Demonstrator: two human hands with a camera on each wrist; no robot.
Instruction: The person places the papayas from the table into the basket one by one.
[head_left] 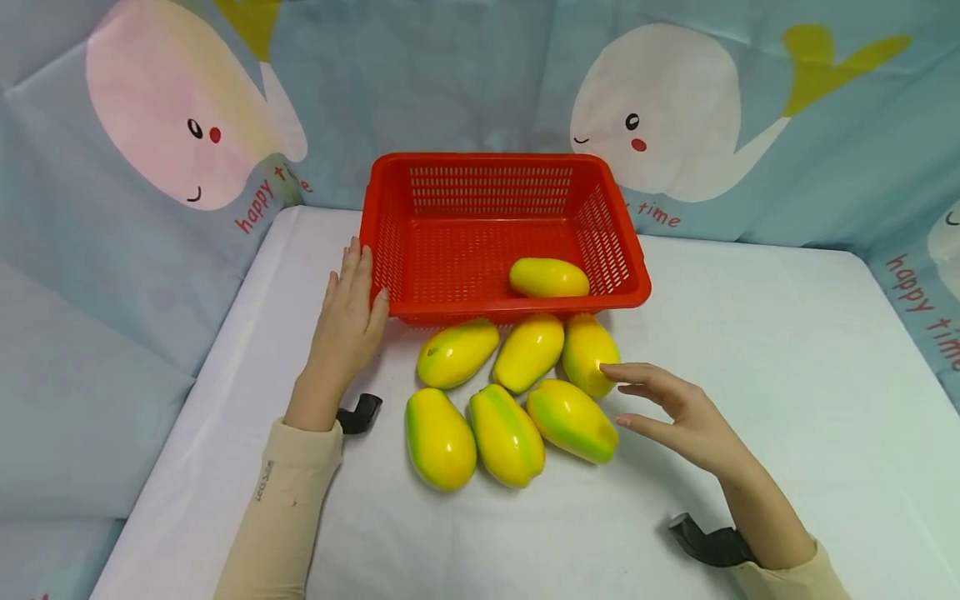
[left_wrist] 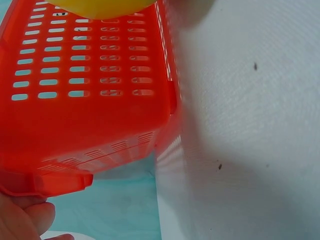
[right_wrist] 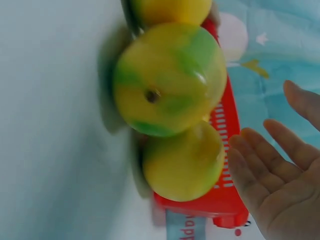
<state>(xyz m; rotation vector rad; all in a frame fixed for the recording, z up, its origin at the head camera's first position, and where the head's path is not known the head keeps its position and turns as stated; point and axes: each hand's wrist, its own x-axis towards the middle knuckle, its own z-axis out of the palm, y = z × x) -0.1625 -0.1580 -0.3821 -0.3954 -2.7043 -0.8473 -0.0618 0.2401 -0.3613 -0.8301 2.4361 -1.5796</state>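
Lying in two rows of three on the near side of the red basket [head_left: 517, 306], six yellow-green fruits [head_left: 507, 435] sit close together, probably to keep them within easy reach. A seventh fruit [head_left: 550, 277] lies inside the basket, near and to the right. The right hand [head_left: 678, 412] hangs just right of the rows, its grip apart, thumb below the fingers, holding nothing. The left hand [head_left: 347, 321] lies along the basket's left side, its grip straight-fingered and not clamped on anything; it seems placed there to steady the basket. All this is on a white bench [head_left: 750, 333], with a whale-patterned cloth [head_left: 465, 75] at the far side.

Whether the right hand touches the far right fruit [head_left: 587, 358] or only passes in front of it, I cannot tell. The near wall hides part of the basket's floor. In the left wrist view a yellow shape [left_wrist: 105, 6], likely a fruit, is cut off at the top. The dark piece [head_left: 363, 412] by the left wrist is partly covered.
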